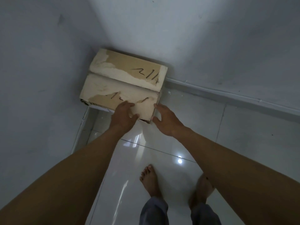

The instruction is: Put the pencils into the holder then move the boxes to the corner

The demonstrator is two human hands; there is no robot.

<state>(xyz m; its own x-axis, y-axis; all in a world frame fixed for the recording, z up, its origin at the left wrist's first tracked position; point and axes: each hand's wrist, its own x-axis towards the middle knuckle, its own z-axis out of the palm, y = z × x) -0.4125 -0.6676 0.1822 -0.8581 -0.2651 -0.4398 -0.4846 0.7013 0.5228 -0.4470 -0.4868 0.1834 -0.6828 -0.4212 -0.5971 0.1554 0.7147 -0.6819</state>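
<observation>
A worn cardboard box, its torn pale top split by a seam into two halves with dark scribbles, sits on the floor pushed into the corner of the room. My left hand lies flat on the near half of the top, fingers spread. My right hand is at the box's front right corner, fingers apart, fingertips and thumb touching its edge. Neither hand wraps around the box. No pencils or holder are in view.
Grey walls meet behind the box, with a low skirting along the right wall. The floor is glossy white tile. My bare feet stand about a step behind the box.
</observation>
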